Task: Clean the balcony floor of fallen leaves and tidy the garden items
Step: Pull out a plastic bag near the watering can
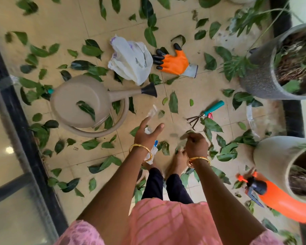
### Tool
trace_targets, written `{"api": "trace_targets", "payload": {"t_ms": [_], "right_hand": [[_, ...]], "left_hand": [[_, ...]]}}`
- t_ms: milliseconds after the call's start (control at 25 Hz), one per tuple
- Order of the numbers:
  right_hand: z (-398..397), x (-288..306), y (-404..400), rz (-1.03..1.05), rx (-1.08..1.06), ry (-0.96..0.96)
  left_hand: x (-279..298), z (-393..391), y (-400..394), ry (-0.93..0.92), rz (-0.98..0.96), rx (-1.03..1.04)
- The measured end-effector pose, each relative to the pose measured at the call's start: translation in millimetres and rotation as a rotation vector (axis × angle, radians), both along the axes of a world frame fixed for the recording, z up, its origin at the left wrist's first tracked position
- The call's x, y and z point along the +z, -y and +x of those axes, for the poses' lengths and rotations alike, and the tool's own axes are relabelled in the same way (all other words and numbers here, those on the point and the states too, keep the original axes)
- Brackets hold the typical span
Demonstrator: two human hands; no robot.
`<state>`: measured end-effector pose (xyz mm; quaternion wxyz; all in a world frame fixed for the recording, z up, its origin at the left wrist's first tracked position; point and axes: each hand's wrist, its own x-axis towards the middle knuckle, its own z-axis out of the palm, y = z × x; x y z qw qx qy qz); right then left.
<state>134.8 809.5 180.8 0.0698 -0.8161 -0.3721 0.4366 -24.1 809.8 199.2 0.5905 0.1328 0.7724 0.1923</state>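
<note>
Hands: two; left hand (145, 134) spread open, right hand (196, 145) fisted around leaves (181, 145).
Pots: two (265, 68).
Watering can: one (85, 103).
Glove: one (175, 61).

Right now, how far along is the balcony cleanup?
Barely started. Done: nothing obvious; leaves cover the tiles. In hand: the hands work a thin clear plastic bag, left hand spread, right hand closed on it, apparently opening it. Left: gather the leaves, then tidy the tipped watering can, orange glove, white bag, hand rake and orange sprayer.
</note>
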Motion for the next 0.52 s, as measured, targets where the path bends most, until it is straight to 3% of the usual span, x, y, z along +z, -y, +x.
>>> {"api": "trace_targets", "payload": {"t_ms": [160, 280, 400, 520], "right_hand": [[-22.1, 15.5, -5.6, -0.094, 0.055, -0.237], [-39.6, 17.8, -11.0, -0.129, -0.033, -0.371], [-51.6, 20.5, -14.3, -0.141, -0.135, -0.379], [-58.4, 29.4, -23.2, -0.192, -0.088, -0.431]], "left_hand": [[8.4, -1.7, -7.0, 0.070, -0.090, -0.151], [10.7, 1.5, -5.3, 0.184, -0.194, -0.057], [12.4, -1.5, -7.3, 0.228, -0.215, 0.067], [14.4, -12.1, -13.1, 0.233, -0.273, 0.214]]}}
